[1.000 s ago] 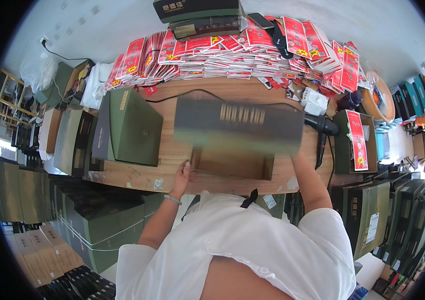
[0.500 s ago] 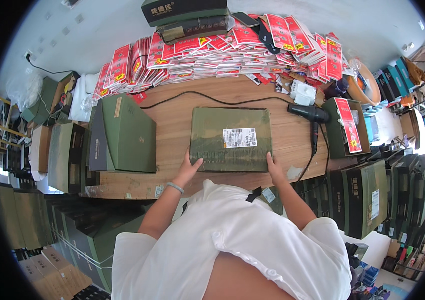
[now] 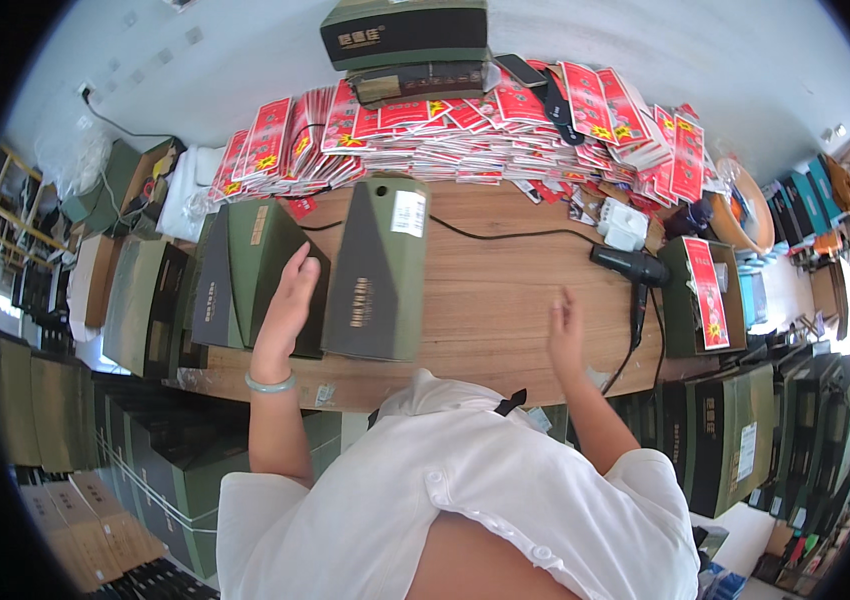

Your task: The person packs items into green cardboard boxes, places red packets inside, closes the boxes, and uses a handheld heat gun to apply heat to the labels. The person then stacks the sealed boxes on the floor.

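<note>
A dark grey and green shoebox stands on its side on the table, with a white label near its far end. My left hand, a pale bangle at its wrist, is raised just left of it with fingers stretched out and nothing in them. Behind that hand stands another green and grey shoebox, partly hidden by it. Over the right part of the table my right hand hangs free, its fingers extended, well apart from the box.
Red printed cards are heaped along the wall, with boxes on top. A black hair dryer and its cord lie right of centre, beside an open green box. More shoeboxes stand at both sides of the wooden table.
The box that lay flat between both hands now stands on its side farther left. Both hands have let go; the left moved left and up, the right slightly right.
</note>
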The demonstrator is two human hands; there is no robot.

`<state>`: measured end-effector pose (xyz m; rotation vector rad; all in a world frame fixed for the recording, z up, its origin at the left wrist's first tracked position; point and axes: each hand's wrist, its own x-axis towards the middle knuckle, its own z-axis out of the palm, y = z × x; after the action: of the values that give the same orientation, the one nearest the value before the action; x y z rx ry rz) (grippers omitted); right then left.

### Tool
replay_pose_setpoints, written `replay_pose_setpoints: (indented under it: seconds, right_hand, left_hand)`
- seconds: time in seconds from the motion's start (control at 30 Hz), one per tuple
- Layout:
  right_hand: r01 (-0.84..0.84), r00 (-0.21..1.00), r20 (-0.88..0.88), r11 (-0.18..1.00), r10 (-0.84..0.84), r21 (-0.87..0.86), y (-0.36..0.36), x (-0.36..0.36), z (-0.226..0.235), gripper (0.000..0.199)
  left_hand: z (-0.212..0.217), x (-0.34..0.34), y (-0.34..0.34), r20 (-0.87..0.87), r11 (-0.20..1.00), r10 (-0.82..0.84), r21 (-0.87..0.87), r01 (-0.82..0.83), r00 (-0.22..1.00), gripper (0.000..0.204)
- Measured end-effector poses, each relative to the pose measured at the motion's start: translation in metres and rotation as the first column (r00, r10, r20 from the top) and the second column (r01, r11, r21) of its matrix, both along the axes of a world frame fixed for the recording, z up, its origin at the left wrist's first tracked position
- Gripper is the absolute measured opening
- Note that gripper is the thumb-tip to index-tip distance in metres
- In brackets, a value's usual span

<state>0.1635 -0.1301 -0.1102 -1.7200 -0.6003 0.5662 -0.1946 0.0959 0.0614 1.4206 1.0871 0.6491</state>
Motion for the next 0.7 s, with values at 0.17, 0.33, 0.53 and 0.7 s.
replay_pose_setpoints:
  seconds: [0.17,0.33,0.53,0.7]
  right_hand:
    - [0.561,0.748,0.645,0.671,-0.159,-0.485,-0.036,0.156,-0.095,0.075]
    - [0.444,0.895,0.419,0.414,-0.156,-0.795,-0.085,0.247,-0.117,0.09]
    - [0.297,0.943,0.318,0.665,-0.093,-0.685,-0.089,0.298,-0.158,0.066]
    - [0.03,0.929,-0.311,0.881,-0.198,-0.472,-0.076,0.31,-0.151,0.053]
  left_hand:
    - [-0.005,0.037,-0.026,-0.684,0.849,0.283,0.505,0.156,0.673,0.088]
    - [-0.003,0.038,-0.037,-0.702,0.803,0.218,0.524,0.285,0.678,0.09]
    - [0.01,0.063,-0.038,-0.803,0.859,0.03,0.325,0.397,0.595,0.106]
    - [0.004,0.082,-0.036,-0.855,0.835,0.037,0.311,0.454,0.518,0.111]
